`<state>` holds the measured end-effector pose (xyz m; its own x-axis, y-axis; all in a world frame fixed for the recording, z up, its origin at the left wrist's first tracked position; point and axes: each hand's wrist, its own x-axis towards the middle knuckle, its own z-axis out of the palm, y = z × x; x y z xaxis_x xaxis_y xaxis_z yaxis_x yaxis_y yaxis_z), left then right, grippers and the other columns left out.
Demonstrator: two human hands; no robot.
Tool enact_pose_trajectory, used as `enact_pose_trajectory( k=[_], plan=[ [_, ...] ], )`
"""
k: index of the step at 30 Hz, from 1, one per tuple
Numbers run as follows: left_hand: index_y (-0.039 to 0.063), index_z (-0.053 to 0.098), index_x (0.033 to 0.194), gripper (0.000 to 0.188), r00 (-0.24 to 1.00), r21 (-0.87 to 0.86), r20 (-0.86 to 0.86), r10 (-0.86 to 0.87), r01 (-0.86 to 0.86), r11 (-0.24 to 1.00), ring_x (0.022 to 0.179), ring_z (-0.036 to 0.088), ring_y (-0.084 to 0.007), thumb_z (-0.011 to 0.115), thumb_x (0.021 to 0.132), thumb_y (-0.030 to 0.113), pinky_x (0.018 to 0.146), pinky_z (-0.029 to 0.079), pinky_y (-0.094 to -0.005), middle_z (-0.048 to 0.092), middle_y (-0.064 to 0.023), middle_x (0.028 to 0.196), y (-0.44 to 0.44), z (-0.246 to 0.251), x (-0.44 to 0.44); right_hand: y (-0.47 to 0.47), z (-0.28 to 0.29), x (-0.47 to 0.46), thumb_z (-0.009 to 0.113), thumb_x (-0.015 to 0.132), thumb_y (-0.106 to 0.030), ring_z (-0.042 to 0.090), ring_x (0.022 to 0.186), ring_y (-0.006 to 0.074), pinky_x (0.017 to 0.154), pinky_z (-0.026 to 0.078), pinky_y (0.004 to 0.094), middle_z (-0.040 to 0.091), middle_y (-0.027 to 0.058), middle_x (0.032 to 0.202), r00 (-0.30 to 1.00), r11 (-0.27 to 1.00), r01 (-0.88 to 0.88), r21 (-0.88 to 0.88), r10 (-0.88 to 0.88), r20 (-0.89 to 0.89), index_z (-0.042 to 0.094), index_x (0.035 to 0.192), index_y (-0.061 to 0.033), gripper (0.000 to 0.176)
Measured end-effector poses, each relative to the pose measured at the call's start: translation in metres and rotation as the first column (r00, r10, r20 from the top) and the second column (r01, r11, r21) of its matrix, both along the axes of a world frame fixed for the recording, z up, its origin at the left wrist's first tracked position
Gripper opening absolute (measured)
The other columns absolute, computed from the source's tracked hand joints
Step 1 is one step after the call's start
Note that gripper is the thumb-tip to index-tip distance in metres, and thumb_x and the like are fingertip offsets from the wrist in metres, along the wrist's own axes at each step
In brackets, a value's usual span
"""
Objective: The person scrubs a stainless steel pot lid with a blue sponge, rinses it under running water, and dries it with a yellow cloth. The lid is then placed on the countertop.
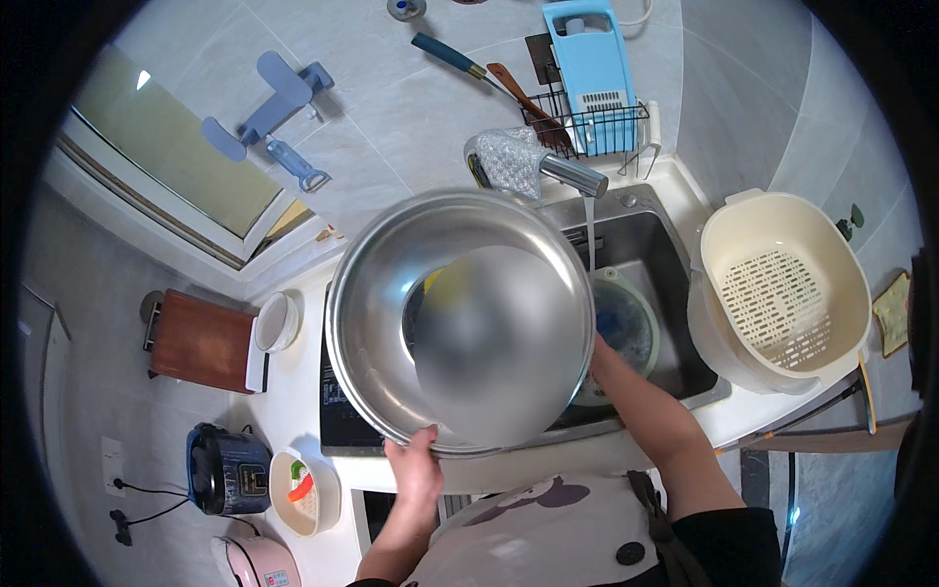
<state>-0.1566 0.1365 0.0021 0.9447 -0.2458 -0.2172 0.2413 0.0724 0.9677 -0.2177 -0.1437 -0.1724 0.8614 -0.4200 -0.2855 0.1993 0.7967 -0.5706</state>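
Observation:
A large stainless steel bowl is held up in front of me, tilted so that its inside faces me. My left hand grips the rim at the lower left, thumb over the edge. On the other side, my right hand holds the bowl, its fingers mostly hidden behind the metal. A blurred patch covers much of the bowl's inside. To the right, water runs from the faucet into the sink. A pale green round basin holding water sits there, partly hidden by the bowl.
A cream colander in a basin stands right of the sink. Behind are a wire rack and blue grater. Leftward lie a cooktop, a small basket with vegetable pieces, and a dark electric cooker.

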Motion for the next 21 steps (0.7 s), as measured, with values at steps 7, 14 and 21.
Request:
enact_pose_trajectory(
  k=[7, 14, 21],
  plan=[
    [0.007, 0.051, 0.075, 0.012, 0.850, -0.118, -0.524, 0.063, -0.146, 0.982, 0.063, 0.050, -0.0106, 0.056, 0.070, -0.002, 0.045, 0.035, -0.0212, 0.051, -0.0005, 0.074, 0.029, -0.024, 0.071, -0.045, 0.009, -0.022, 0.050, 0.083, -0.011, 0.056, 0.094, 0.0392, 0.078, 0.049, 0.0510, 0.053, 0.0200, 0.107, 0.983, 0.932, 0.090, 0.352, -0.140, 0.120, 0.045, 0.121, -0.0061, 0.039],
    [-0.003, 0.053, 0.083, 0.011, 0.865, -0.236, -0.489, 0.114, -0.258, 0.937, 0.082, 0.061, -0.0232, 0.051, 0.073, -0.006, 0.077, 0.055, -0.0337, 0.059, -0.0109, 0.088, 0.048, -0.055, 0.127, -0.076, -0.004, -0.012, 0.052, 0.079, -0.003, 0.055, 0.094, 0.0407, 0.071, 0.050, 0.0531, 0.051, 0.0184, 0.109, 0.955, 0.955, 0.296, -0.004, -0.296, 0.001, 0.043, 0.120, -0.0131, 0.043],
    [-0.001, 0.055, 0.090, 0.014, 0.865, -0.289, -0.493, 0.096, -0.267, 0.919, 0.086, 0.061, -0.0223, 0.054, 0.076, 0.000, 0.076, 0.054, -0.0327, 0.061, -0.0105, 0.094, 0.048, -0.069, 0.146, -0.075, 0.011, -0.004, 0.058, 0.084, -0.016, 0.062, 0.080, 0.0233, 0.065, 0.053, 0.0363, 0.061, 0.0113, 0.092, 0.904, 0.918, 0.387, -0.092, -0.397, -0.161, 0.052, 0.108, -0.0034, 0.028]
  ],
)
